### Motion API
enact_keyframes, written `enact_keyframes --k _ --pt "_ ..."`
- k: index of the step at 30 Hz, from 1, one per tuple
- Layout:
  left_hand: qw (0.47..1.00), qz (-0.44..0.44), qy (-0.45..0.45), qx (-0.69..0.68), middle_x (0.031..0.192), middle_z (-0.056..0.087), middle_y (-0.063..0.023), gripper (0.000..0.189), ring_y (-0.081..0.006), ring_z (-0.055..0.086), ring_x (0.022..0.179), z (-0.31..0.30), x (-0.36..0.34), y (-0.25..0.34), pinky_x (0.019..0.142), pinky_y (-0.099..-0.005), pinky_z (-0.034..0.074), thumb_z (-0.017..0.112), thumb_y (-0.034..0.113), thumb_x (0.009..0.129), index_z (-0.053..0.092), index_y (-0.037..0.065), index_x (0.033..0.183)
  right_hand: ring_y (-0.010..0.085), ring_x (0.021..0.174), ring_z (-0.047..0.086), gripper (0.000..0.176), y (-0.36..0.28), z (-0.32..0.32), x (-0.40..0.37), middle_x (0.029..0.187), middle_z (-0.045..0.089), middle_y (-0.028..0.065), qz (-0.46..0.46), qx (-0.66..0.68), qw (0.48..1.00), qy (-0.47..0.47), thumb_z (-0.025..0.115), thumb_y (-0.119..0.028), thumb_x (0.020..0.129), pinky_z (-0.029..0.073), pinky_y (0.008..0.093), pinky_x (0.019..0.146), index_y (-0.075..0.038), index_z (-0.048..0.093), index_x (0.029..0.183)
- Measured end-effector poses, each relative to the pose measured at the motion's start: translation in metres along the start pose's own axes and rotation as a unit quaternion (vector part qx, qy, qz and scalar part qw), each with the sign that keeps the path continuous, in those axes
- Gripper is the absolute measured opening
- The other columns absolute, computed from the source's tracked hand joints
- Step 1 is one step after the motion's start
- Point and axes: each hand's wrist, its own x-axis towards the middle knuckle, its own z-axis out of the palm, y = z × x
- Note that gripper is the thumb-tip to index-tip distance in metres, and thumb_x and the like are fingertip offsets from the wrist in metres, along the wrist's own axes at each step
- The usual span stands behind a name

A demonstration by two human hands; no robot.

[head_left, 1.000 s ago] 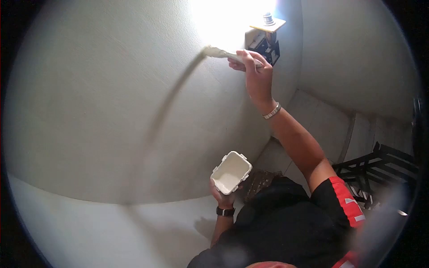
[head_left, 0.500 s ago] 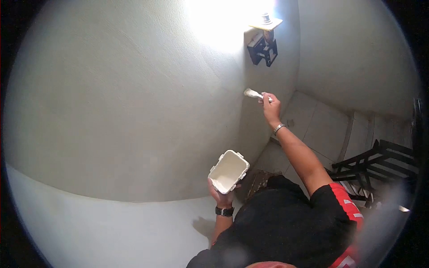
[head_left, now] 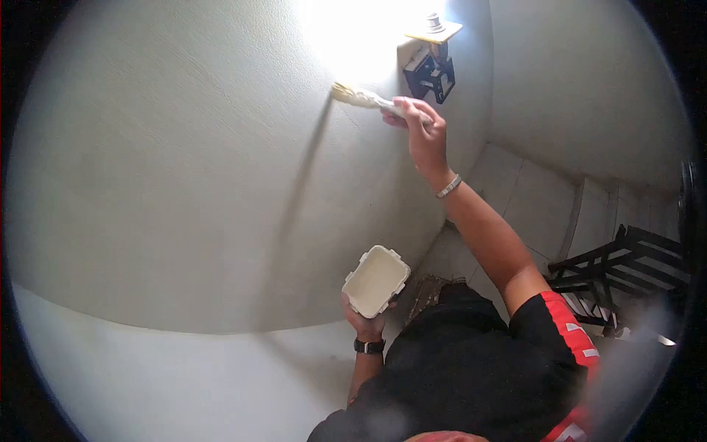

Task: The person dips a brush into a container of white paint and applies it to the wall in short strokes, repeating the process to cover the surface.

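My right hand [head_left: 420, 125] grips a paintbrush [head_left: 361, 97] by its handle, fingers wrapped round it. The bristles, coated whitish-yellow, point left, with their tip right at the grey-green wall [head_left: 221, 184] near the bright glare. A long shadow of the brush runs down the wall. Low in the middle, my left hand [head_left: 362, 322] holds a white rectangular plastic tub [head_left: 377, 281] from below, its opening turned up towards me. Pale paint coats the inside of the tub. Some of the left fingers are hidden behind it.
A lit lamp stands on a small board [head_left: 434, 33] over a black bracket [head_left: 431, 75] at the top. Dark slatted wooden furniture [head_left: 622, 261] is at the right. Tiled floor [head_left: 508, 199] lies beyond my right arm, and a white surface [head_left: 184, 368] curves along the lower left.
My right hand has moved up and to the left with the paintbrush, bringing the bristles to the wall near the glare. The tub in my left hand has hardly moved.
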Motion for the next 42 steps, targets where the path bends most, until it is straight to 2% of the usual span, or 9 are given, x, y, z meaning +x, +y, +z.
enact_keyframes --k 7,10,21,26,31,33,34,36,42 --pt "0.99 0.04 0.015 0.132 0.117 0.058 -0.0114 0.06 -0.0273 0.064 0.091 -0.006 -0.002 -0.001 0.057 -0.0387 0.056 0.028 0.054 0.095 0.043 0.007 0.131 0.0148 0.075 0.067 0.029 0.105 -0.119 -0.077 0.086 0.069 0.0097 0.139 -0.227 0.962 0.053 0.055 -0.023 0.094 0.053 0.0254 0.072 0.004 0.063 0.102" --pt "0.999 0.032 0.012 0.036 0.117 0.058 -0.0127 0.06 -0.0268 0.065 0.087 0.0 -0.002 -0.003 0.052 -0.0371 0.058 0.029 0.053 0.095 0.043 0.007 0.131 0.0106 0.062 0.064 0.029 0.118 -0.13 -0.088 0.076 0.068 0.0082 0.159 -0.206 0.954 0.146 0.056 -0.024 0.093 0.047 0.0224 0.056 0.003 0.067 0.097" --pt "1.0 0.016 -0.023 0.005 0.126 0.053 -0.0167 0.061 -0.0338 0.062 0.101 -0.018 0.005 -0.004 0.056 -0.0441 0.06 0.029 0.053 0.095 0.038 0.008 0.136 0.0166 0.074 0.066 0.026 -0.037 0.017 -0.015 0.086 0.067 0.0111 0.015 -0.021 0.999 0.042 0.053 -0.019 0.095 0.054 0.0263 0.068 0.004 0.064 0.101" --pt "0.999 0.032 -0.011 -0.015 0.126 0.053 -0.0175 0.061 -0.0351 0.06 0.105 -0.019 0.006 -0.003 0.059 -0.0491 0.06 0.032 0.052 0.094 0.037 0.008 0.137 0.0222 0.083 0.067 0.019 -0.072 -0.012 -0.057 0.089 0.067 0.0136 0.01 -0.014 0.999 -0.035 0.053 -0.013 0.095 0.056 0.0313 0.074 0.003 0.063 0.1" --pt "0.997 0.049 0.048 -0.038 0.126 0.053 -0.0176 0.063 -0.0332 0.06 0.106 -0.025 0.007 -0.007 0.063 -0.0474 0.06 0.033 0.052 0.095 0.036 0.004 0.137 0.0195 0.081 0.068 0.018 -0.099 -0.038 -0.087 0.093 0.069 0.0101 -0.036 -0.243 0.87 -0.427 0.073 -0.01 0.079 0.056 0.033 0.071 -0.004 0.064 0.093" --pt "0.998 0.043 -0.01 -0.051 0.127 0.053 -0.0166 0.061 -0.0299 0.059 0.108 -0.023 0.004 0.006 0.078 -0.0427 0.057 0.035 0.048 0.096 0.037 0.002 0.136 0.0207 0.081 0.067 0.021 -0.1 -0.03 -0.091 0.093 0.068 0.0095 -0.067 -0.251 0.816 -0.517 0.075 -0.011 0.077 0.056 0.0339 0.072 -0.004 0.065 0.093" --pt "0.989 0.099 -0.017 0.104 0.127 0.053 -0.0161 0.059 -0.0283 0.059 0.109 -0.027 0.006 0.006 0.085 -0.0407 0.054 0.037 0.046 0.096 0.038 0.002 0.135 0.0218 0.08 0.067 0.024 -0.093 -0.026 -0.095 0.092 0.068 0.0088 -0.112 -0.256 0.761 -0.586 0.077 -0.012 0.074 0.055 0.0347 0.072 -0.005 0.065 0.094" --pt "0.957 0.135 -0.001 0.256 0.127 0.053 -0.0156 0.057 -0.0268 0.058 0.111 -0.028 0.006 0.007 0.093 -0.0386 0.05 0.039 0.044 0.097 0.039 0.001 0.135 0.0226 0.081 0.066 0.024 -0.085 -0.022 -0.103 0.093 0.068 0.008 -0.115 -0.249 0.714 -0.644 0.076 -0.013 0.075 0.055 0.0346 0.072 -0.006 0.065 0.095" --pt "1.0 -0.021 -0.006 0.003 0.129 0.052 -0.0148 0.054 -0.0245 0.054 0.116 -0.043 0.02 0.002 0.097 -0.0387 0.046 0.044 0.041 0.096 0.04 0.002 0.133 0.0233 0.098 0.062 0.025 -0.066 -0.008 -0.115 0.105 0.065 0.0079 -0.168 -0.232 0.571 -0.77 0.067 -0.014 0.078 0.052 0.0352 0.083 -0.006 0.061 0.102"
